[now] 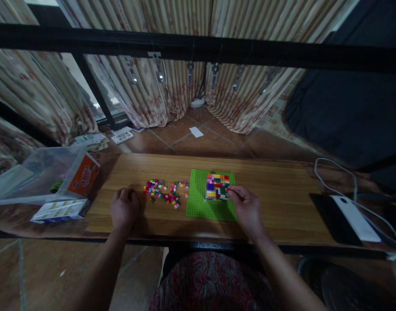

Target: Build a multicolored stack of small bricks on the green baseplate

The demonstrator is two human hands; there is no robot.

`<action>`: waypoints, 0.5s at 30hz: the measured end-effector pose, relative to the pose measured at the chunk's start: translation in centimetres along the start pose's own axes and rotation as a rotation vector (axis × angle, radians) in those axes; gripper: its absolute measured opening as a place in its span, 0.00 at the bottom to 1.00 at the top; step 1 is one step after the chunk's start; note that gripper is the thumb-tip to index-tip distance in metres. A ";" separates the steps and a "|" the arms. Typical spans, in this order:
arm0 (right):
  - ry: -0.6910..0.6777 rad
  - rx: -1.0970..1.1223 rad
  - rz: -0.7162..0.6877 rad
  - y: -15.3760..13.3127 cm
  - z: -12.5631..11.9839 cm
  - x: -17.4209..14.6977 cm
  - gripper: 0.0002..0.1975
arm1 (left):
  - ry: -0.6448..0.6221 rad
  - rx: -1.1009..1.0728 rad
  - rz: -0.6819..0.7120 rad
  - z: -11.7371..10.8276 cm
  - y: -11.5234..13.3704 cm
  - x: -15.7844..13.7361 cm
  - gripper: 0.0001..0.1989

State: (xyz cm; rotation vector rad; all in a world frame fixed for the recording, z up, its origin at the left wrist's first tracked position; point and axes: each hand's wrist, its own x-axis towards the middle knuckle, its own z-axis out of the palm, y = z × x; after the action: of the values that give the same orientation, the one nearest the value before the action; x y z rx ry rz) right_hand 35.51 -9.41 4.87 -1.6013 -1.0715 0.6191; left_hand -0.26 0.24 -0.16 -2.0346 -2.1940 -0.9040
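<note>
A bright green baseplate [196,207] lies on the wooden board, with a multicoloured block of toy bricks [216,186] built up on it. At the right side of that block, my right hand [248,208] pinches a small red toy brick [228,189] between thumb and fingertips. Left of the baseplate, loose toy bricks [172,198] of many colours are scattered in a pile. My left hand [124,207] rests on the board beyond the pile's left side, its fingers curled in. Whether anything is inside those fingers is hidden.
A clear plastic bin [52,162] with an orange label and a white-and-yellow box [60,211] stand at the left. To the right, a white flat device [355,218] lies on a black one, with a white cable [353,166]. A dark metal rail [198,48] crosses ahead.
</note>
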 end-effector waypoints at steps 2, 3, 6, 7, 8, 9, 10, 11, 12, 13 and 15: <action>-0.002 -0.114 -0.066 -0.2 -0.1 0.3 0.11 | -0.002 -0.006 -0.007 0.0 0.1 0.0 0.11; -0.010 -0.145 -0.102 -0.3 0.0 0.5 0.11 | -0.003 -0.008 -0.011 0.0 0.1 0.0 0.11; -0.033 -0.189 -0.233 -0.3 0.7 1.0 0.10 | -0.006 -0.014 -0.018 -0.1 0.2 0.0 0.11; -0.031 -0.210 -0.272 -0.2 1.0 1.1 0.09 | -0.005 -0.015 -0.018 -0.1 0.2 -0.1 0.11; -0.028 -0.236 -0.302 -0.1 1.2 1.3 0.09 | -0.005 -0.015 -0.016 -0.1 0.2 -0.1 0.11; -0.023 -0.263 -0.322 0.0 1.4 1.4 0.09 | -0.004 -0.014 -0.013 -0.2 0.2 -0.1 0.11; -0.016 -0.288 -0.333 0.1 1.6 1.5 0.09 | -0.003 -0.013 -0.008 -0.2 0.2 -0.1 0.11; -0.014 -0.309 -0.340 0.3 1.8 1.6 0.09 | -0.006 -0.011 -0.003 -0.2 0.2 -0.1 0.11; -0.015 -0.326 -0.345 0.4 1.9 1.7 0.09 | -0.008 -0.009 0.000 -0.2 0.2 -0.1 0.11; -0.014 -0.338 -0.349 0.6 2.0 1.8 0.09 | -0.010 -0.008 0.001 -0.2 0.2 -0.1 0.11; -0.007 -0.350 -0.359 0.9 2.2 1.9 0.08 | -0.010 -0.004 -0.002 -0.1 0.1 -0.1 0.12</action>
State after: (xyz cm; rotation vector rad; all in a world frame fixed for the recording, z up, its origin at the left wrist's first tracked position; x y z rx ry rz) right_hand 34.84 -6.68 3.60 -1.6404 -1.4910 0.2020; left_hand -0.17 0.09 -0.04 -2.0437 -2.2019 -0.9004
